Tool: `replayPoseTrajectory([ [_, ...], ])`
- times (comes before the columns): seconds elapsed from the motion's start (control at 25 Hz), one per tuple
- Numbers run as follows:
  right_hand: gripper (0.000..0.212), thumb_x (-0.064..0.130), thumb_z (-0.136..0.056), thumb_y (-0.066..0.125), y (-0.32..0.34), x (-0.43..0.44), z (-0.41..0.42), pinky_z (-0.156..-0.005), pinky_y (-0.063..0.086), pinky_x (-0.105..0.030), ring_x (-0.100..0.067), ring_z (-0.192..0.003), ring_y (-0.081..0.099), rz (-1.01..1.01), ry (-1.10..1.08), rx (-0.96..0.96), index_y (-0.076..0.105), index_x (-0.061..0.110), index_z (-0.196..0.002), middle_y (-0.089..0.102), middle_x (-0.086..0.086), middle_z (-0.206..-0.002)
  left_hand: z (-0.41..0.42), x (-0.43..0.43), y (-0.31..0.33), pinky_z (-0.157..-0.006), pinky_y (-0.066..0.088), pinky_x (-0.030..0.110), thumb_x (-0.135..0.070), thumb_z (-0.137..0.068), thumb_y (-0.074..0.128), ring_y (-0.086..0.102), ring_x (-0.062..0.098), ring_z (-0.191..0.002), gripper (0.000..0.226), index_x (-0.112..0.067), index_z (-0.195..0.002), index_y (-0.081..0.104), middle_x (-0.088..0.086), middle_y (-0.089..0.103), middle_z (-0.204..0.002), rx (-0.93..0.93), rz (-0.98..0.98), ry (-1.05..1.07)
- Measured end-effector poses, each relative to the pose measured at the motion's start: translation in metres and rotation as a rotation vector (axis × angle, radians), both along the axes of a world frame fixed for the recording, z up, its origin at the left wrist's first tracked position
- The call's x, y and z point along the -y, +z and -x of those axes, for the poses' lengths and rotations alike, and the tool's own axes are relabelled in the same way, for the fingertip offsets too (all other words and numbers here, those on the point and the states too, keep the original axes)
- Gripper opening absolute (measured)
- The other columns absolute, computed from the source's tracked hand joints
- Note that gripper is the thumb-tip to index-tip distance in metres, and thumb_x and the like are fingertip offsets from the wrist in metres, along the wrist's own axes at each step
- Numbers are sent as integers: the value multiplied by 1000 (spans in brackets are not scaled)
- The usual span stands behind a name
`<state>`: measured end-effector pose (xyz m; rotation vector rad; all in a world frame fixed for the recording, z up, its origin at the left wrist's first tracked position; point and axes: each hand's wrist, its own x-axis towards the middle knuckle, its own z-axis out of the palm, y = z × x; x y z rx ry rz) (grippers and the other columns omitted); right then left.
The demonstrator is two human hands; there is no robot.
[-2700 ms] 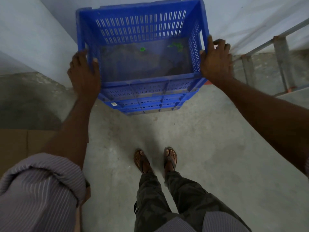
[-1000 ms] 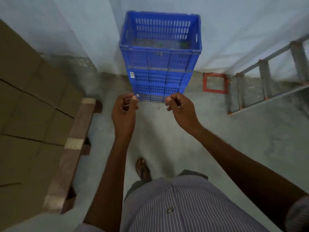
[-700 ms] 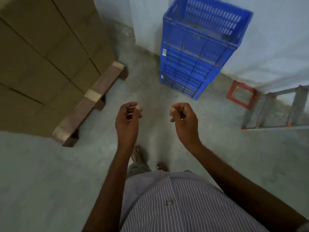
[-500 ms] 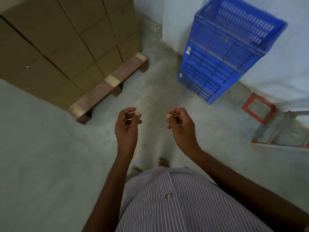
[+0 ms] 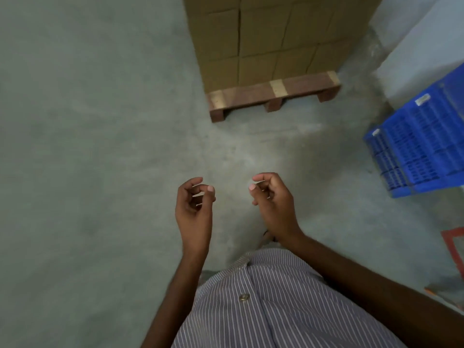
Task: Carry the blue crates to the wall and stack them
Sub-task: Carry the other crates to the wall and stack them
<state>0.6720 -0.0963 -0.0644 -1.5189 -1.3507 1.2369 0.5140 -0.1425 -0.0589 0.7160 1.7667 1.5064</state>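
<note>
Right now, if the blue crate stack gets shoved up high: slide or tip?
Probably light: the blue crate stack has slotted plastic walls. The crates look nested, so it likely moves as one unit. On the rough concrete floor it may drag, so a high shove could tip it.

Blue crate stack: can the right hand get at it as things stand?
Probably not: the blue crate stack sits well off the right hand, bare floor between; nothing blocks it, but a step looks needed.

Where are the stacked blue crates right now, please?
In the head view, the blue crates stand at the right edge by the wall, right of the wooden pallet of cardboard boxes.
</note>
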Motion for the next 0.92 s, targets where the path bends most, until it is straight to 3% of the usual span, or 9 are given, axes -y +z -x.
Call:
replayPoseTrajectory([
  [0.08,12,22,-96,67,-1,37,54,-71,55,-38,-25,-74,66,-10,124,-17,64,20,-107,67,3,-83,48,49,3,-69,52,23,-17,-95,70,69,32,-87,22,-18,-114,61,-4,70,-93,2,-5,115],
  [0.24,14,19,-96,68,6,94,157,-67,51,-21,-14,-70,66,15,367,-42,63,20,-109,66,2,-82,140,139,9,-67,51,26,-21,-93,73,67,35,-87,23,-19,-112,61,3,70,-94,-14,-28,356],
  [0.36,15,16,-96,68,17,115,223,-65,49,-14,-13,-71,65,14,499,-72,63,15,-110,67,-7,-84,189,186,14,-66,51,28,-23,-93,74,67,36,-86,24,-18,-111,60,0,69,-91,-2,-51,532],
  [0.52,13,15,-96,68,20,145,312,-61,49,-15,-15,-70,64,38,709,-82,64,15,-108,66,-9,-82,252,234,13,-74,55,37,-26,-93,73,68,33,-88,22,-21,-111,62,-2,69,-92,-4,-59,730],
  [0.76,12,13,-96,68,9,177,469,-58,47,-14,-17,-69,63,67,965,-92,63,13,-106,66,-15,-83,366,289,4,-72,56,37,-24,-95,71,70,30,-86,19,-19,-111,63,-6,68,-92,-31,-23,982],
  [0.92,10,15,-95,68,20,198,588,-59,47,-17,-16,-69,64,66,1154,-113,63,15,-105,67,-14,-85,455,327,17,-68,53,22,-26,-96,68,72,17,-81,19,-17,-113,62,1,69,-98,-44,-8,1191],
])
